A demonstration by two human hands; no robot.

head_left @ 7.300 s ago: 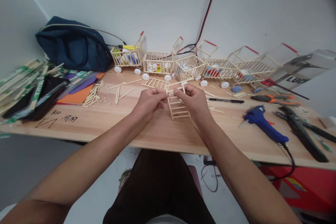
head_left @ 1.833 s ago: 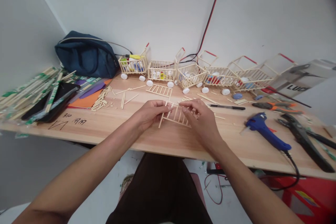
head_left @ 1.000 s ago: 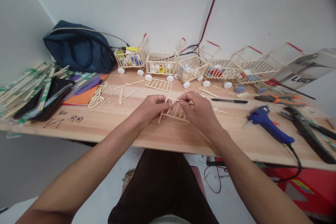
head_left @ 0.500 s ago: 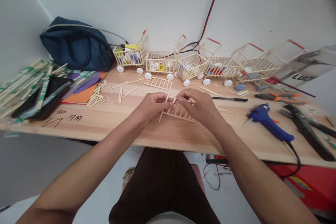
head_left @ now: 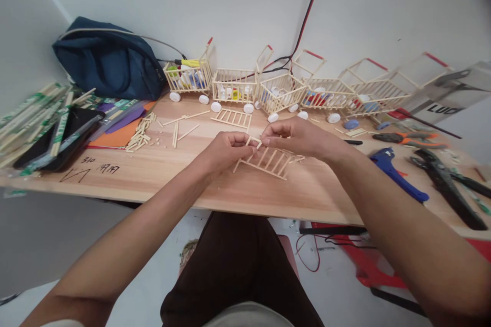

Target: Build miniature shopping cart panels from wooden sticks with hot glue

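Observation:
My left hand (head_left: 232, 150) is closed, its thumb and fingers pinching a small frame of glued wooden sticks (head_left: 268, 161) near its upper left corner. The frame is ladder-like, with several thin rungs, and is tilted just above or on the tabletop; which, I cannot tell. My right hand (head_left: 289, 135) is closed too, its fingertips pinched at the end of a short stick on the frame's top. A flat stick ladder panel (head_left: 232, 118) lies behind my left hand.
Several miniature stick shopping carts (head_left: 235, 84) line the wall. On the left are a blue bag (head_left: 111, 61), cut sticks (head_left: 141, 133) and wrapped chopsticks (head_left: 38, 117). On the right lie a blue glue gun (head_left: 399, 176), orange-handled pliers (head_left: 406, 139) and a black-handled tool (head_left: 452, 189).
My right hand has shifted slightly up and right, its forearm swinging right across part of the glue gun. More of the frame's rungs show. My left hand keeps its pinch.

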